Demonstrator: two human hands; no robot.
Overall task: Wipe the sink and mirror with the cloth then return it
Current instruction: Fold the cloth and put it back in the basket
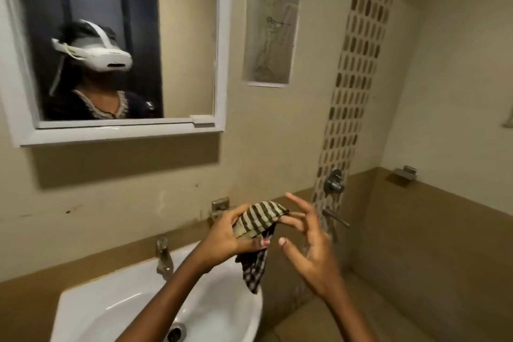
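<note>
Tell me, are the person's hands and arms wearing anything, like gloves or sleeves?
No gloves and no sleeves show. The left hand and right hand are bare, and both forearms are uncovered as far as the picture's bottom edge. I see no rings, bracelets or watch. The fingernails look short and plain. In the mirror, the person wears a dark top with pale trim at the neckline.

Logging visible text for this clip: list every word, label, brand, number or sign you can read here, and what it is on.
No text can be read anywhere in this picture.
Paper sheet taped to the wall: a faint line drawing only; any writing is too blurred to tell.
Headset reflected in the mirror: no brand mark shows.
Striped cloth, tap and sink: no label or marking shows.
</note>
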